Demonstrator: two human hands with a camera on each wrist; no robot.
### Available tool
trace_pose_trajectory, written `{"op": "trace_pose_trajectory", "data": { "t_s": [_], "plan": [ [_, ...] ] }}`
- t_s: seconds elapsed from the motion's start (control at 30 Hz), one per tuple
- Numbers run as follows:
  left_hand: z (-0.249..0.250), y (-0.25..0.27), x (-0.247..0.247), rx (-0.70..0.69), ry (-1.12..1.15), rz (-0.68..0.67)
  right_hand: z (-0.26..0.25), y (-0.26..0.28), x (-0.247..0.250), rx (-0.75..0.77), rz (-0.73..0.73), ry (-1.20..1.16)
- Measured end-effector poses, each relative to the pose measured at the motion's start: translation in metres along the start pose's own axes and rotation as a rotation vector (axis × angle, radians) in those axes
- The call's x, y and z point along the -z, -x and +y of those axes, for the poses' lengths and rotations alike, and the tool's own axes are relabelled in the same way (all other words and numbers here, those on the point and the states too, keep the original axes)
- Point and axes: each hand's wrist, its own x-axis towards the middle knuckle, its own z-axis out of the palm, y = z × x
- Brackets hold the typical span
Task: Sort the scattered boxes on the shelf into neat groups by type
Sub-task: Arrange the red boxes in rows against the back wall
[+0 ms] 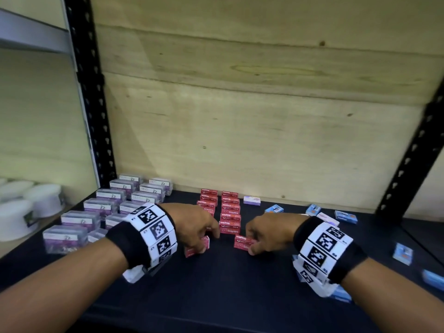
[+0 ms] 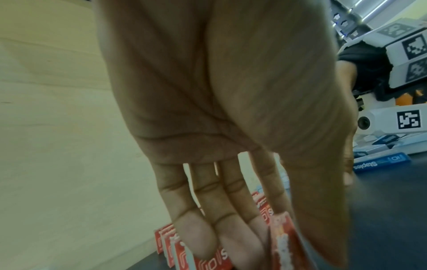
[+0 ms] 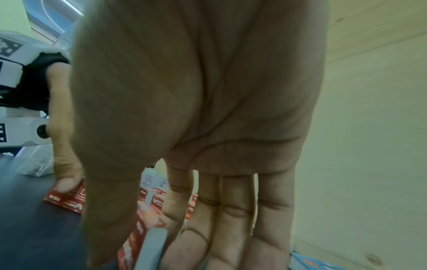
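Up front, each hand pinches one red staples box on the dark shelf [image 1: 228, 280].

Both boxes read "Staples" in white. The left hand [image 1: 192, 227] nips its red box [image 1: 197, 247] between thumb and fingers, just before the two red rows [image 1: 229, 212]; the right hand [image 1: 269, 233] likewise grips its own red box [image 1: 243, 242], just right of them. Clear boxes [image 1: 101, 210] of purple clips stand grouped left; blue boxes [image 1: 346, 217] lie scattered right. A plywood panel [image 1: 252, 104] backs the shelf.
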Motion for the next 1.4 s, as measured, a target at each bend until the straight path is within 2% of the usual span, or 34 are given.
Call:
{"op": "trace_pose_trajectory", "data": {
  "t_s": [0.17,0.4,0.63,0.97,1.1,1.4],
  "plan": [
    [0.003,-0.001,0.003,-0.031,-0.064,0.014,0.002,0.005,0.002,-0.004,0.011,-0.005],
    [-0.015,0.011,0.004,-0.016,0.209,0.192,-0.006,0.002,0.005,0.025,0.013,-0.005],
    [-0.032,0.028,-0.011,0.062,0.328,0.167,-0.020,-0.006,0.004,0.072,0.050,0.022],
    [-0.038,0.039,-0.018,0.264,0.032,0.121,-0.041,-0.012,0.005,0.144,0.040,-0.003],
    [-0.037,0.037,-0.019,0.236,0.051,0.103,-0.038,-0.008,0.006,0.132,0.040,-0.031],
    [-0.022,0.016,-0.022,0.168,0.102,0.154,-0.039,-0.009,0.005,0.125,0.087,-0.027]
  ]
}}
